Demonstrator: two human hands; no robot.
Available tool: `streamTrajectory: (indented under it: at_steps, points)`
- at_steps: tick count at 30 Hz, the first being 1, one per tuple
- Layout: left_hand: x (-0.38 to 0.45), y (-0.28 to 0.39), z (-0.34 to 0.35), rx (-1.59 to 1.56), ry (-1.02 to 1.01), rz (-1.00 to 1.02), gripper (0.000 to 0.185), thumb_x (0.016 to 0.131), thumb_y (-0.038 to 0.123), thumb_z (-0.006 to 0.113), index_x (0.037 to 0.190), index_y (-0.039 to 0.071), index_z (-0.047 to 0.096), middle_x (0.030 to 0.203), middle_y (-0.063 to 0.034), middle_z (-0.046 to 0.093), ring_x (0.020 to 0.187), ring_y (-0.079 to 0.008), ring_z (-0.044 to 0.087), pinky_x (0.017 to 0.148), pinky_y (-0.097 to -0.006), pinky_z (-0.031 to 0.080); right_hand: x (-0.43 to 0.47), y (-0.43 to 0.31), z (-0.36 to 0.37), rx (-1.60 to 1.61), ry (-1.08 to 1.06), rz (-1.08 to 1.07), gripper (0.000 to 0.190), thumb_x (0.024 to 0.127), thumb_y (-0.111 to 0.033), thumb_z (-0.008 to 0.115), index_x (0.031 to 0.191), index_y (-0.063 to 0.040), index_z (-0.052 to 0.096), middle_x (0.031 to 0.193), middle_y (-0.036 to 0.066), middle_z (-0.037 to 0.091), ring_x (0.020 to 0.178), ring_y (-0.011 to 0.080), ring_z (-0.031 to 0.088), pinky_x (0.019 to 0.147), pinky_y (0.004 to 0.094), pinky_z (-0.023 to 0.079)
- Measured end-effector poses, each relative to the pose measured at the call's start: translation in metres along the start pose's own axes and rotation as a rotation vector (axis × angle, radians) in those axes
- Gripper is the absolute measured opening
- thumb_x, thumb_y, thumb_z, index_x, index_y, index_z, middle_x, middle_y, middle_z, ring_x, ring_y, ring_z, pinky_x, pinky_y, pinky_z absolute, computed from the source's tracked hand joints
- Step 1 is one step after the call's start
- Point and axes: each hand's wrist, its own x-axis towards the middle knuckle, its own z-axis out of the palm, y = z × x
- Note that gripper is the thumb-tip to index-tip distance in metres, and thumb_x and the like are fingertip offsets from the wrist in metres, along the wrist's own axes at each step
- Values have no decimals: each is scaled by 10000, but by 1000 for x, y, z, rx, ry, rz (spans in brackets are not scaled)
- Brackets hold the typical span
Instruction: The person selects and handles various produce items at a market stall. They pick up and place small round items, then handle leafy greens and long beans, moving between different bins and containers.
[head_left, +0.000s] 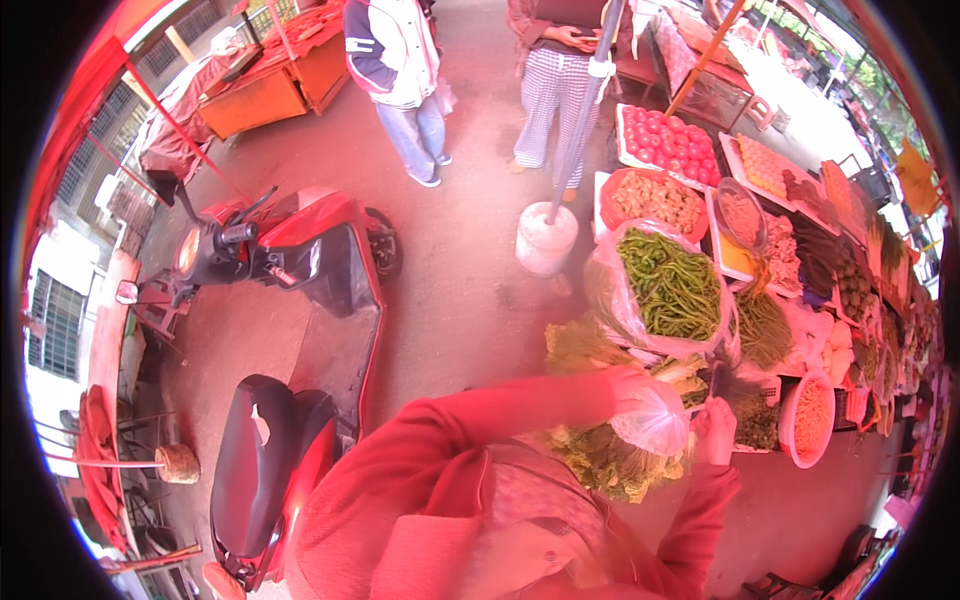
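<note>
My left hand (628, 382), partly blurred, lies against a white translucent plastic bag (654, 420) over leafy greens. How its fingers close cannot be made out. At the bag's right, my right hand (714, 421) is closed on something thin and pale, perhaps the bag's end or a tie. Beneath and around the bag spread yellow-green cabbage-like leaves (611, 457). Just beyond my hands stands an open plastic bag full of long green peppers (667, 281). A dark, blurred thing rises above my right hand.
A red scooter (352, 315) stands at the left. A pole rises from a white bucket (546, 238); two people (409, 82) stand beyond. Trays of tomatoes (671, 142), eggs (765, 166) and other produce line the right, with a pink basin of shredded food (808, 420).
</note>
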Motion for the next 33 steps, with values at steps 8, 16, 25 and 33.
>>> streamTrajectory:
  at_steps: [8, 16, 25, 33]
  points:
    - [38, 54, -16, -522, 12, -129, 248, 900, 128, 547, 1125, 26, 566, 1090, -187, 583, 1010, -318, 567, 900, -365, 457, -20, -95, 95, 234, -315, 8, 147, 961, -134, 509, 824, -85, 485, 635, -47, 344, 569, 64, 331, 554, 220, 325]
    - [-12, 19, -72, 49, 295, 88, 216, 876, 106, 561, 1059, -5, 587, 1018, -129, 604, 1003, -290, 561, 905, -374, 448, 2, -100, 172, -2, -541, -20, 156, 951, -119, 519, 808, -75, 475, 634, -40, 348, 573, 74, 340, 553, 229, 321]
    - [-127, -4, -124, 114, 473, -43, 186, 899, 101, 536, 1055, 18, 594, 1018, -137, 594, 982, -302, 551, 897, -387, 442, -10, -40, 286, -90, -786, 189, 158, 960, -134, 519, 832, -43, 539, 630, -45, 416, 567, 46, 359, 541, 202, 328]
    - [-250, 34, -223, -109, 707, -214, 202, 909, 121, 540, 1067, 14, 606, 1021, -121, 628, 1002, -258, 570, 916, -358, 440, -69, 7, 428, -387, -1081, 207, 146, 951, -148, 531, 879, -25, 563, 726, 4, 571, 624, 53, 461, 592, 210, 378]
